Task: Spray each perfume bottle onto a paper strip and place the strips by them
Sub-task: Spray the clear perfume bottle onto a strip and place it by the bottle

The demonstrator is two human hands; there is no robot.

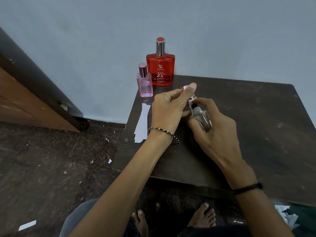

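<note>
Head view: right hand (217, 127) is closed around a clear bottle (202, 119), tilted with its black nozzle pointing far-left, forefinger on the spray head. Left hand (171, 110) is closed in a pinch, thumb up, holding a small pink cap (185, 87) at the fingertips. A white strip (191, 101) shows between the two hands, just at the nozzle; which hand holds it, cannot tell. Both hands are above the dark table (248, 134), near its far-left part. Left wrist has a beaded bracelet (162, 133); right wrist a black band (248, 188).

Spare strips (142, 123) lie stacked at the table's left edge, overhanging it. Far of them a pink bottle (144, 82) stands upright at the far-left corner, capped. Just right of it, touching or nearly so, a red bottle (160, 67) stands upright against the wall (102, 40), capped.
</note>
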